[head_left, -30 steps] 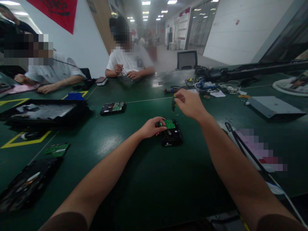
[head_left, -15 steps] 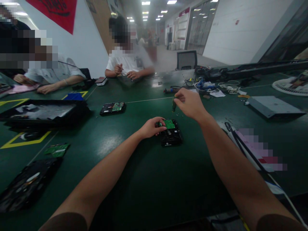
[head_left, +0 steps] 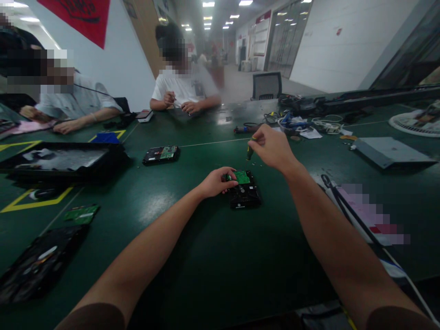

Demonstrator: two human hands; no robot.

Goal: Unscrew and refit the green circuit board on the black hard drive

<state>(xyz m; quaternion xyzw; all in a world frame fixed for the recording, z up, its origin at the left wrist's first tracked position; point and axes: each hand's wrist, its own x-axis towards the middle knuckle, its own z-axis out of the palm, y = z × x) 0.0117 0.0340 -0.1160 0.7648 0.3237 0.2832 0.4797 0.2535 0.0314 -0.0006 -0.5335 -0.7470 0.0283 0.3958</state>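
Observation:
In front of me on the green table lies a black hard drive (head_left: 244,197) with a green circuit board (head_left: 243,177) on its far half. My left hand (head_left: 220,182) grips the drive's left edge, thumb over the board. A dark green screwdriver (head_left: 249,152) hangs tip down from my right hand (head_left: 270,145), its handle pinched between thumb and fingers. The tool is above and beyond the drive; I cannot tell whether its tip touches anything. Tiny screws (head_left: 254,164) lie on the table by the tip.
Another hard drive (head_left: 161,155) lies left of centre. At left are a black tray (head_left: 62,160), a loose circuit board (head_left: 81,213) and a larger black drive (head_left: 41,261). A grey metal box (head_left: 393,151) and tangled cables (head_left: 295,123) are at right. Two people sit across the table.
My right hand and the screwdriver have shifted very slightly, the grip on the handle turning a little. My left hand and the hard drive stay in place.

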